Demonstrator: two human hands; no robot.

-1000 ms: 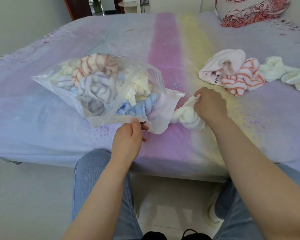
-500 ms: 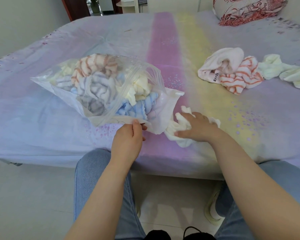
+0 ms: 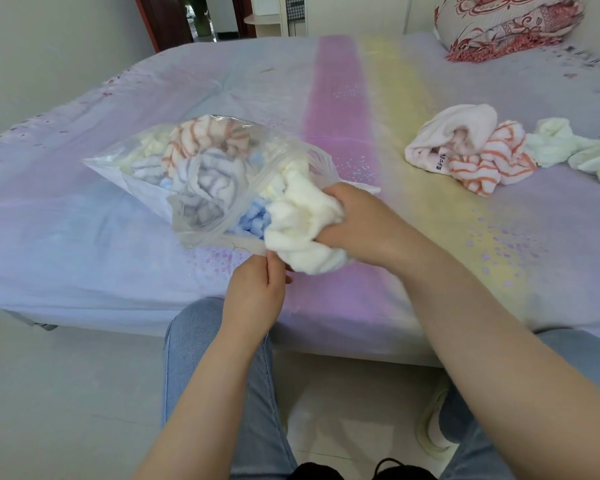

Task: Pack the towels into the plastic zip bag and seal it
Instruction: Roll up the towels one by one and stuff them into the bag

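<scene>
A clear plastic zip bag (image 3: 142,181) lies on the bed with its mouth facing me, stuffed with several striped, blue and pale towels. My right hand (image 3: 357,220) grips a bunched cream towel (image 3: 302,220) right at the bag's mouth, partly inside it. Below it, my left hand (image 3: 257,292) pinches the lower lip of the bag's opening. More towels lie loose to the right: a pink-white one (image 3: 454,133), an orange-striped one (image 3: 489,161) and pale cream ones (image 3: 568,147).
The bed (image 3: 84,258) carries a pastel sheet and its front edge runs just beyond my knees. A red patterned pillow (image 3: 506,26) sits at the far right corner. A doorway and furniture stand behind the bed.
My right hand has carried the cream towel from the sheet on the right up and left into the bag's mouth. My left hand has kept its pinch on the bag's lip.
</scene>
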